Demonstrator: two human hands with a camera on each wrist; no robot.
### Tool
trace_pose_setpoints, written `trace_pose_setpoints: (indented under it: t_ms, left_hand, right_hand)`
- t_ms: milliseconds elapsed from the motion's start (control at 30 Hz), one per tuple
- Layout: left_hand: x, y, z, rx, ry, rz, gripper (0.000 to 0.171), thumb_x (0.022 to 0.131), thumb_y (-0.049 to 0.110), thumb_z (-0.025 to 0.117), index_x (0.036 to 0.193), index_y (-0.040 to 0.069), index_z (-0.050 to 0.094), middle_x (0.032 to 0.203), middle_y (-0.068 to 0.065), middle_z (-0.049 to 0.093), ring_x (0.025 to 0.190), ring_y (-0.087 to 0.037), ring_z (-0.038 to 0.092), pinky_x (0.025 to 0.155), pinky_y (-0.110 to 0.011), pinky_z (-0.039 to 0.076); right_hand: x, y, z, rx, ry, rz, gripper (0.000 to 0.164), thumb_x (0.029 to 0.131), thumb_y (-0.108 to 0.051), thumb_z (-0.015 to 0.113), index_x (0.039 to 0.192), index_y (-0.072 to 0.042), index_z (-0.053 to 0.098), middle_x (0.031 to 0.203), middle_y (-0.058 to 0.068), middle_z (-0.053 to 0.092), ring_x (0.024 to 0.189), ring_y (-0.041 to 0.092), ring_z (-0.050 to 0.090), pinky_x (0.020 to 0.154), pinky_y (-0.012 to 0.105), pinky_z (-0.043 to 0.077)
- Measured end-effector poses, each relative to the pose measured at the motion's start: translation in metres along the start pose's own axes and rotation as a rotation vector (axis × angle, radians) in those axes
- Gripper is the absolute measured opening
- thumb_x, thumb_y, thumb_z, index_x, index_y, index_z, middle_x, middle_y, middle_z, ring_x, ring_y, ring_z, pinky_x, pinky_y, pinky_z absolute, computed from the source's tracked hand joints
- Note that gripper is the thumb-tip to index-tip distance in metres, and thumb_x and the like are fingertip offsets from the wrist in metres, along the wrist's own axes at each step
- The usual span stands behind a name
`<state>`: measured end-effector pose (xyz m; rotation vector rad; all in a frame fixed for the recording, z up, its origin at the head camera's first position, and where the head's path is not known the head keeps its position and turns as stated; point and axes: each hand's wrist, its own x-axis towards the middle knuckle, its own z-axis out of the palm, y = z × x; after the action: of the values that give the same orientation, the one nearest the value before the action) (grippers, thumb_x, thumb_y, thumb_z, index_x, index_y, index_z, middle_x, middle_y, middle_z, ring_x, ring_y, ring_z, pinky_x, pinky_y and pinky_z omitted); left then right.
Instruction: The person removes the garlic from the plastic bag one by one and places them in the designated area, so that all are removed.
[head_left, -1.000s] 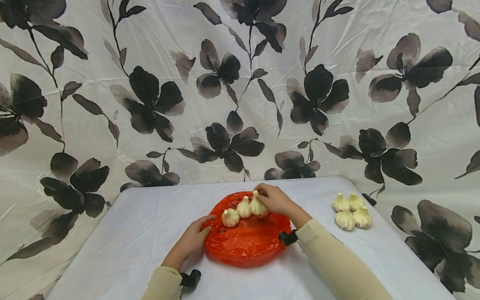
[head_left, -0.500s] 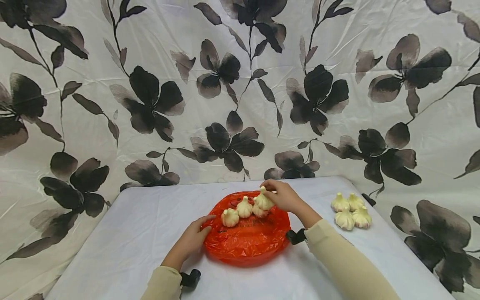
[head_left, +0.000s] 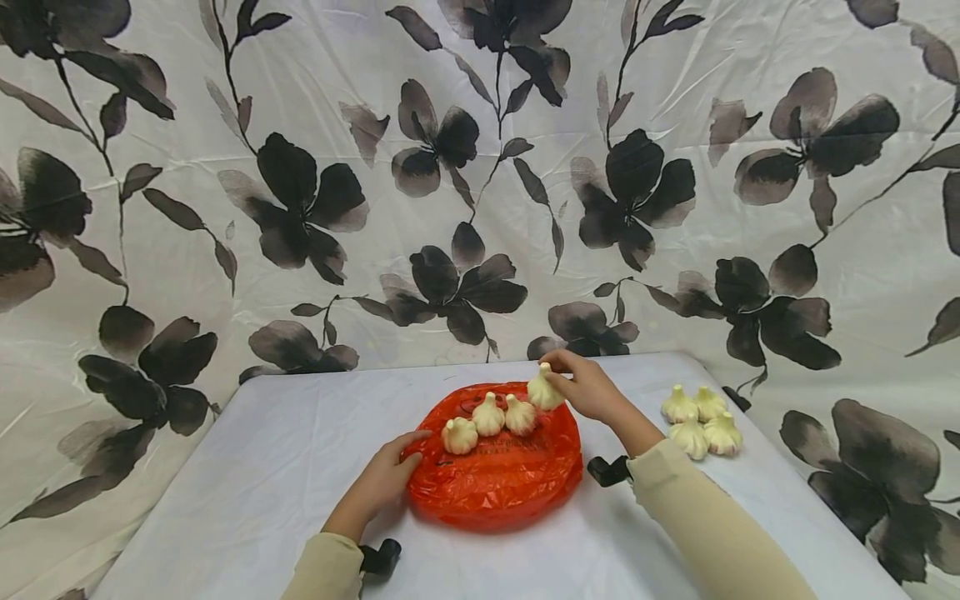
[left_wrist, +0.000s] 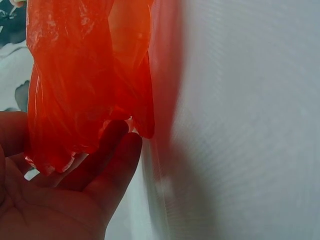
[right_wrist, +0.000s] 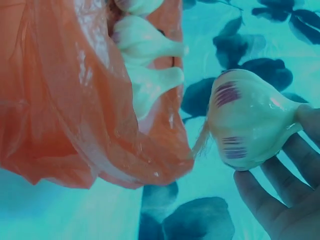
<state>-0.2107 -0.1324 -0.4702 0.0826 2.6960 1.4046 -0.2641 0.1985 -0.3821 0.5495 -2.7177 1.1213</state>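
Note:
A red plastic bag (head_left: 495, 492) lies spread in a round shape at the middle of the table. My left hand (head_left: 384, 477) grips its left edge, thumb on one side and fingers on the other in the left wrist view. Three garlic bulbs (head_left: 488, 415) sit in a row on the bag, stems up. With my right hand (head_left: 588, 392) I pinch another garlic bulb (head_left: 545, 389) by its stem, raised over the bag's far right edge. In the right wrist view this bulb (right_wrist: 250, 120) shows purple streaks and root hairs, apart from the bag.
Several more garlic bulbs (head_left: 690, 438) stand grouped on the right of the white-covered table (head_left: 247, 475). Behind the table hangs a white cloth (head_left: 322, 100) with dark flowers. Beige sleeves (head_left: 708, 521) and black wrist cameras (head_left: 607, 471) cover my forearms and wrists.
My right hand has lifted the garlic bulb from among the others on the bag and moved it up and to the right. The left hand has stayed at the bag's edge.

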Motion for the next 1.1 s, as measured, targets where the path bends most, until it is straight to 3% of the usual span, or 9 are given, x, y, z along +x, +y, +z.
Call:
trace_pose_setpoints:
  t_ms: [167, 367, 1100]
  left_hand:
    - [-0.001, 0.0, -0.001, 0.007, 0.006, 0.028, 0.04, 0.098, 0.012, 0.051, 0.137, 0.021, 0.054, 0.146, -0.017, 0.046, 0.136, -0.041, 0.041, 0.106, -0.06, 0.04]
    - [0.001, 0.0, -0.001, 0.001, 0.008, 0.018, 0.04, 0.099, 0.013, 0.051, 0.137, 0.022, 0.054, 0.147, -0.017, 0.046, 0.135, -0.041, 0.041, 0.105, -0.059, 0.041]
    - [0.001, -0.001, 0.0, -0.009, 0.003, 0.006, 0.04, 0.099, 0.014, 0.052, 0.138, 0.023, 0.054, 0.148, -0.015, 0.045, 0.135, -0.04, 0.043, 0.102, -0.055, 0.046]
  right_hand:
    - [-0.002, 0.0, -0.007, 0.042, 0.041, -0.005, 0.028, 0.098, -0.023, 0.056, 0.125, -0.015, 0.057, 0.122, 0.01, 0.066, 0.124, 0.033, 0.057, 0.1, 0.052, 0.049]
    - [-0.003, -0.002, -0.016, 0.073, 0.109, -0.043, 0.029, 0.098, -0.024, 0.056, 0.125, -0.013, 0.057, 0.12, 0.012, 0.066, 0.121, 0.034, 0.059, 0.098, 0.051, 0.051]
    - [-0.015, 0.019, -0.047, 0.087, 0.201, 0.047, 0.034, 0.099, -0.025, 0.055, 0.131, -0.017, 0.056, 0.126, 0.013, 0.065, 0.123, 0.033, 0.058, 0.096, 0.052, 0.05]
